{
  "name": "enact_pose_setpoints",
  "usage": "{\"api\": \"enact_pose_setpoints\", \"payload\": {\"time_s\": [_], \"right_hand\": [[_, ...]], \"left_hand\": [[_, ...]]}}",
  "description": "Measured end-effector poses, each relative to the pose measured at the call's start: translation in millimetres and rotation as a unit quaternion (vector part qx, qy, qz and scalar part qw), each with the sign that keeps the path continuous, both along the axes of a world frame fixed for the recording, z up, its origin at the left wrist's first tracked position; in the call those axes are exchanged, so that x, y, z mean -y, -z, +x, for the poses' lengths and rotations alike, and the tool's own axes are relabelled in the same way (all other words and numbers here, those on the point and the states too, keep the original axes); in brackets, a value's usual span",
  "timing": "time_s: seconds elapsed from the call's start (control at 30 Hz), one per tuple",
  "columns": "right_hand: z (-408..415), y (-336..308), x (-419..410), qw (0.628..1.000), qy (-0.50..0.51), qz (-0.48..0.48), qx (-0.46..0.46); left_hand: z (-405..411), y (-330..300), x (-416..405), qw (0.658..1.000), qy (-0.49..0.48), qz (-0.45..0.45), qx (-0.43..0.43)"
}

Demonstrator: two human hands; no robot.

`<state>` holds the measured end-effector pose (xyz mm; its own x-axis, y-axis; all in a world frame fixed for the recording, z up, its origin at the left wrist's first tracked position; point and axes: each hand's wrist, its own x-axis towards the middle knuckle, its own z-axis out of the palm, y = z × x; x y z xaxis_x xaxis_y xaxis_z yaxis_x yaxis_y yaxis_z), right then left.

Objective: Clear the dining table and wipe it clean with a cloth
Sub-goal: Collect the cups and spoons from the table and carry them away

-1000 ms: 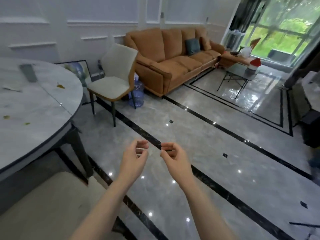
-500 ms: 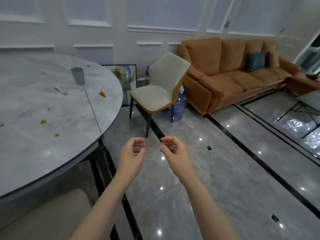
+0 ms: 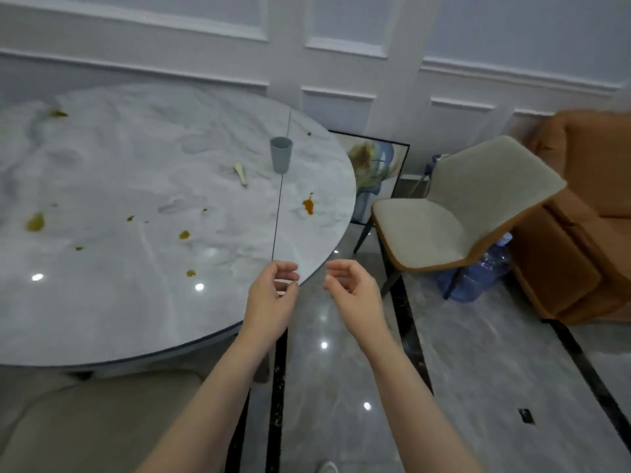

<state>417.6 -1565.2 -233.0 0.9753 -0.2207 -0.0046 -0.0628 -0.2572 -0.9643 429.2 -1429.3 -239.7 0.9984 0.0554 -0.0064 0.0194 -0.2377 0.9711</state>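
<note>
Here, both hands hang in the air at the near right edge of the round marble desk (image 3: 102,302), neither touching it. The left hand (image 3: 271,298) sits over the desk's rim with its fingers (image 3: 285,268) loosely curled and holding nothing; the right hand (image 3: 355,291) is just beside it, over the floor (image 3: 478,370), fingers likewise slack and empty. On the far right part of the desk a pale green cup (image 3: 281,154) stands upright, right on the dark seam that crosses the top. Just left of the cup lies a small pale scrap (image 3: 240,172); what it is cannot be told. An orange spill (image 3: 308,205) marks the desk to the right of the seam, nearer than the cup, and smaller yellow-brown stains (image 3: 35,222) are scattered over the left and middle of the top. To the right of the desk stands a cream chair (image 3: 444,213), with a blue water bottle (image 3: 478,271) on the floor beneath it and an orange sofa (image 3: 587,206) at the right edge. A framed picture (image 3: 375,165) leans against the far wall behind the desk.
</note>
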Motion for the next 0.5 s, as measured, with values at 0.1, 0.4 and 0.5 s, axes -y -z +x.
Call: {"api": "enact_pose_setpoints", "payload": {"time_s": [0.1, 0.4, 0.5], "right_hand": [[42.0, -5.0, 19.4, 0.999, -0.044, 0.004, -0.007], [176.0, -3.0, 41.5, 0.994, -0.109, 0.005, -0.005], [226.0, 3.1, 38.3, 0.992, -0.128, -0.002, -0.003]], "left_hand": [[35.4, -1.9, 17.7, 0.999, -0.039, -0.002, 0.004], [150.9, 5.8, 34.4, 0.993, -0.122, 0.006, 0.011], [195.6, 13.5, 28.9, 0.989, -0.145, 0.004, 0.012]]}}
